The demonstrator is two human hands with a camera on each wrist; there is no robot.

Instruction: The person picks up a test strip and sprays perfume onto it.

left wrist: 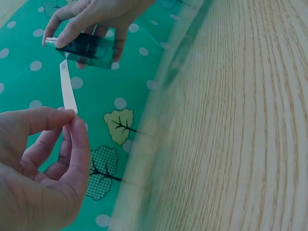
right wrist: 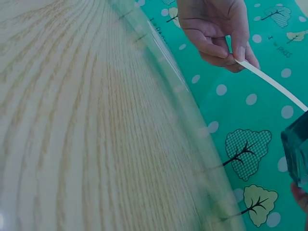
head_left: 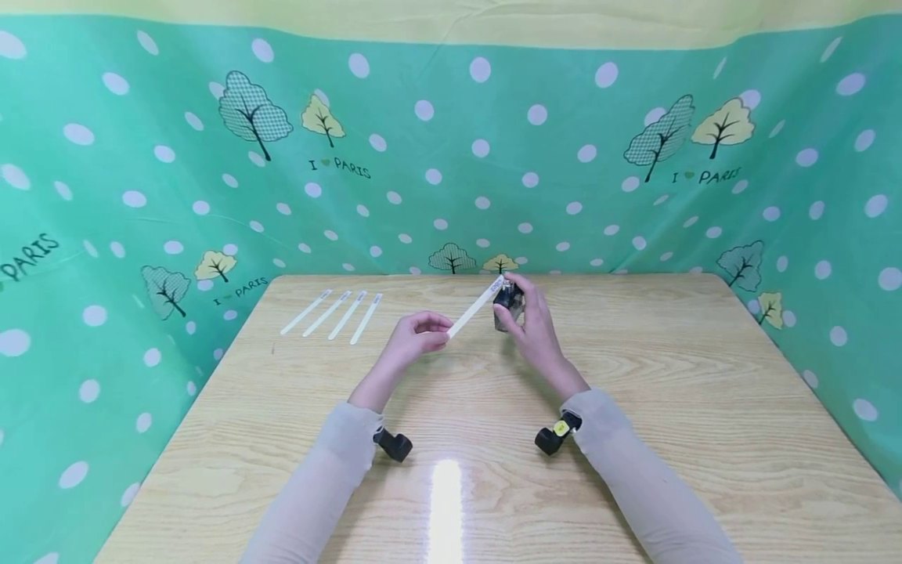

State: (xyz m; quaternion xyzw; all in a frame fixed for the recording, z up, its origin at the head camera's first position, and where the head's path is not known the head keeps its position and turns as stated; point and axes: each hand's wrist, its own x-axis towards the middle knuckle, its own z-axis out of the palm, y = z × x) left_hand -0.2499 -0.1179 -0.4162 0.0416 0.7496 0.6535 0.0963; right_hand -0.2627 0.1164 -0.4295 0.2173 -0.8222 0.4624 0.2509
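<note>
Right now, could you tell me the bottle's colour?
The bottle is dark teal glass with a silver top, clearest in the left wrist view.

So there's a thin white paper strip [head_left: 475, 307], held up off the counter at a slant, far end right at the sprayer of a small dark glass bottle [head_left: 508, 304] with a silver top, also held in the air.

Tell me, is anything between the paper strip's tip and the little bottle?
Nothing visible. The left hand pinches the paper strip, and its far tip sits right by the top of the small dark bottle held in the right hand.
</note>
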